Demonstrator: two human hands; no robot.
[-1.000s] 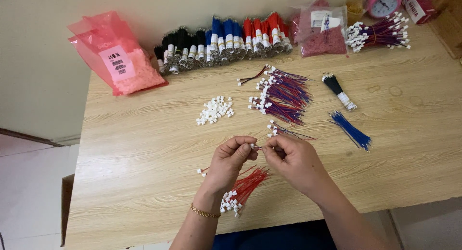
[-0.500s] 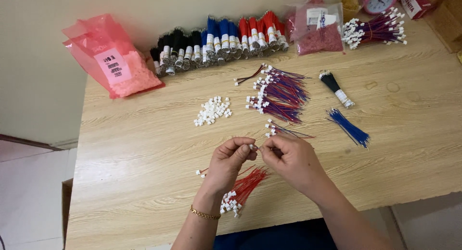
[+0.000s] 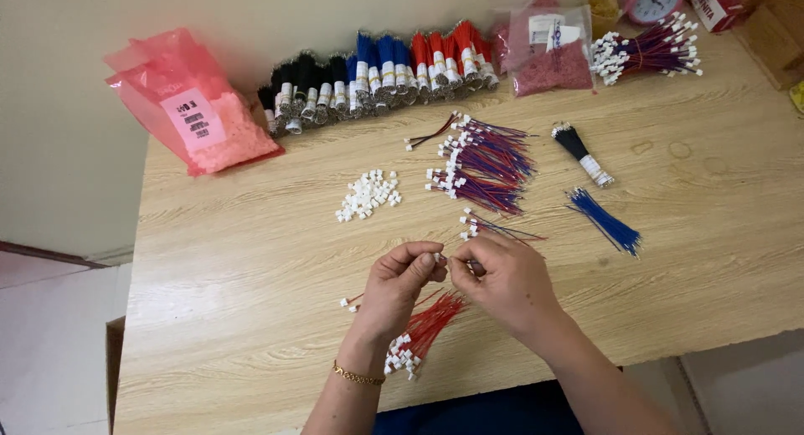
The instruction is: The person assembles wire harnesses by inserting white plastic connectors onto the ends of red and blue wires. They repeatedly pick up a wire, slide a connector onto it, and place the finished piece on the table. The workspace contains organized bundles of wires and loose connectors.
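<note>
My left hand (image 3: 400,288) and my right hand (image 3: 500,283) meet fingertip to fingertip above the wooden table (image 3: 209,301). Between them they pinch a small white connector (image 3: 441,257) with a thin wire. Under my left wrist lies a bunch of red wires with white connectors (image 3: 419,334). Just beyond my right hand rests a short red-and-blue wire pair with white connectors (image 3: 490,226).
A heap of loose white connectors (image 3: 367,194) lies at mid-table. Farther back are a pile of red-blue wired connectors (image 3: 481,163), loose blue wires (image 3: 605,221), a black wire bundle (image 3: 579,153), rows of banded wire bundles (image 3: 377,71), pink plastic bags (image 3: 197,108) and a pink clock (image 3: 653,0).
Both hands stay joined on the small connector, with only slight finger movement. The view has shifted a little.
</note>
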